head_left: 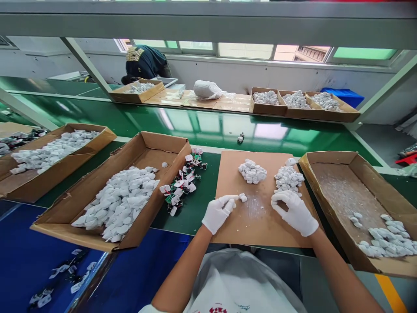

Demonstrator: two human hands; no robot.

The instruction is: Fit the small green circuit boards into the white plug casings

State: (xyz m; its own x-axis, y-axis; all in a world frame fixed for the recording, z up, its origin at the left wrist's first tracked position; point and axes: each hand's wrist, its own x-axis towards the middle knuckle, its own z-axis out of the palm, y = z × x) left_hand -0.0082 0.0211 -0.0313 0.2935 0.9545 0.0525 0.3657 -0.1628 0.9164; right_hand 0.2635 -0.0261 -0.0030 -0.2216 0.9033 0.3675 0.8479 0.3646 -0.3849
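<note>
Both my hands wear white gloves and rest on a flat cardboard sheet in front of me. My left hand is curled, its fingertips touching a single small white piece. My right hand is curled at the near edge of a pile of small white pieces; what its fingers hold is hidden. A second pile of white pieces lies further back on the sheet.
A cardboard box of white parts sits to the left, with small circuit boards beside it. Another box with a few white pieces is at right. A green conveyor belt runs behind. A person bends over at the far side.
</note>
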